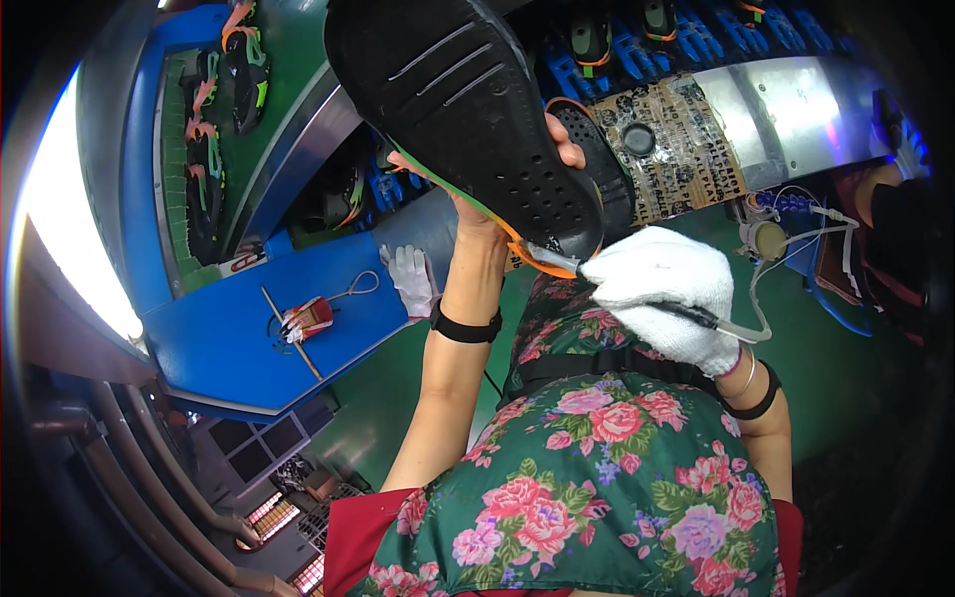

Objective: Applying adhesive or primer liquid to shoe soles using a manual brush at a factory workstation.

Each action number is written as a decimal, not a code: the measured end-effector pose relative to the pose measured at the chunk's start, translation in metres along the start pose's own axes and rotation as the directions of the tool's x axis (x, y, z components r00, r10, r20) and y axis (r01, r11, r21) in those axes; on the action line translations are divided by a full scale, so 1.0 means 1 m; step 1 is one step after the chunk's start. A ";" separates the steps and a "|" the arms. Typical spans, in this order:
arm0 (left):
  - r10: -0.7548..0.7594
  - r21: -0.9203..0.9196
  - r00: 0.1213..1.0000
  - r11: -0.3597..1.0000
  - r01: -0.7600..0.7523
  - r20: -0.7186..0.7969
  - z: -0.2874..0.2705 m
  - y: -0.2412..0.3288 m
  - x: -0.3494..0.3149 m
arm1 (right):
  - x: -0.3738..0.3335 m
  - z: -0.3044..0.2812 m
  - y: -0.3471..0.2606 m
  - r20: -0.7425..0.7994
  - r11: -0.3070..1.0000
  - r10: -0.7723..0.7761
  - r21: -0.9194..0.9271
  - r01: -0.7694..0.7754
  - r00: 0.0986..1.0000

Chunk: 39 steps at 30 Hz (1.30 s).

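Note:
My left hand [477, 214] is bare and closed around a black shoe [473, 109] with orange and green edging. The shoe's underside faces me, with slots toward the toe and small holes toward the heel. In a white knit glove, my right hand [668, 289] grips a brush [686, 313] by its dark handle. Its pale, translucent tip touches the shoe's orange-edged heel end. A clear tube [751, 332] runs from the handle's back end. Partly hidden behind the shoe, a second dark sole-shaped piece [599, 164] with an orange rim rests by the cardboard.
Taped cardboard [686, 149] with a round black knob [638, 139] covers part of the metal ledge [786, 109]. A blue table [219, 343] at left bears a white glove [408, 277] and a red container [308, 318] with a stick. Several shoes [204, 184] lie along the green belt.

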<state>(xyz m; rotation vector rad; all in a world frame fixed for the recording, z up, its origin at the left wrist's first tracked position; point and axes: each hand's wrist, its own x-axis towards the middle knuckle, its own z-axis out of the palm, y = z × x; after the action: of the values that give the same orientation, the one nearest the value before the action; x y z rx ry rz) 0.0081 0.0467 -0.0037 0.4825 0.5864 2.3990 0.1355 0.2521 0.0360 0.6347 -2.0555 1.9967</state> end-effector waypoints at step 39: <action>-0.070 0.042 0.995 0.997 0.067 0.074 -0.012 -0.002 0.007 | -0.003 -0.009 0.005 -0.017 1.000 -0.007 0.005 0.007 1.000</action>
<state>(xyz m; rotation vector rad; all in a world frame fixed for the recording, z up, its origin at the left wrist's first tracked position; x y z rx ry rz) -0.0016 0.0495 -0.0135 0.5587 0.6083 2.2969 0.1349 0.2615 0.0303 0.6233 -2.0361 1.9973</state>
